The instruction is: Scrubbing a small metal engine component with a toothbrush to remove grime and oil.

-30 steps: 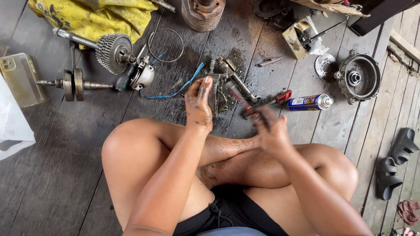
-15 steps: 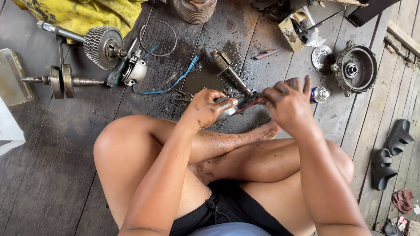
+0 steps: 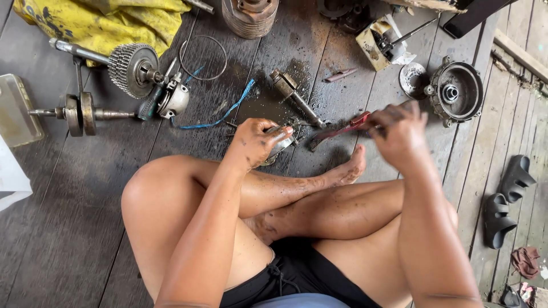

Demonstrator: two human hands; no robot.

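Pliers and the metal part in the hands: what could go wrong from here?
The left hand grips a greasy metal part while the right hand works red-handled pliers toward it; with such oily fingers the tool might slip and pinch them. The bare foot lies just under the pliers, so a dropped part could strike it. Small pieces on the dirty planks may fall through the gaps.

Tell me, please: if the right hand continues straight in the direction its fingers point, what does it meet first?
The right hand holds red-handled pliers, and its fingers point up and right. Going on, it would probably first meet the round metal housing on the floor; depth is unclear.
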